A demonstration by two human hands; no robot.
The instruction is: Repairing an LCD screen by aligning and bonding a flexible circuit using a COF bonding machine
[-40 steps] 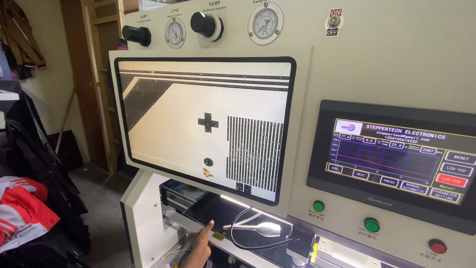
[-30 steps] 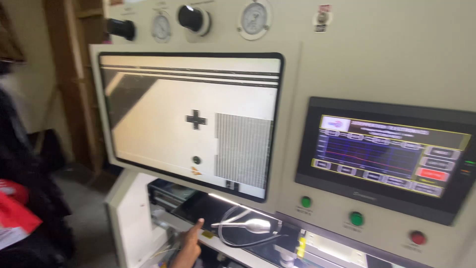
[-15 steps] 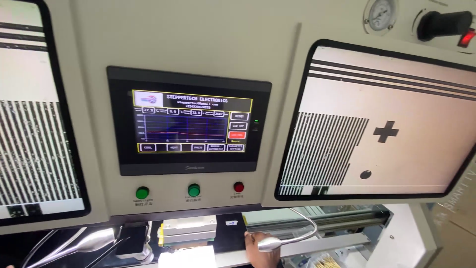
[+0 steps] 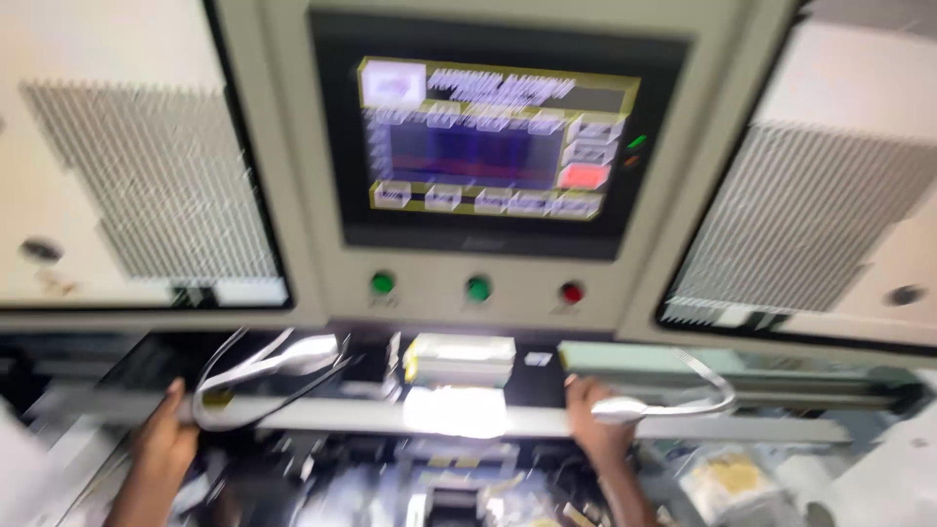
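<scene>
Grey metal rail (image 4: pixel 683 422) across the machine's open bay bears both hands: left hand (image 4: pixel 164 441) and right hand (image 4: pixel 597 429) rest there, grips too blurred to tell.

Place: a workshop or factory floor, at an industrial machine.
Panel: cream metal cabinet (image 4: pixel 293 146) with a touch screen (image 4: pixel 493 137) set into it.
Buttons: two green (image 4: pixel 383 283) and one red (image 4: pixel 572 292) below the screen.
Windows: glass panes (image 4: pixel 137 176) either side.
Lamps: small bendable work lights (image 4: pixel 293 353) over the metal rail (image 4: pixel 683 422).
</scene>
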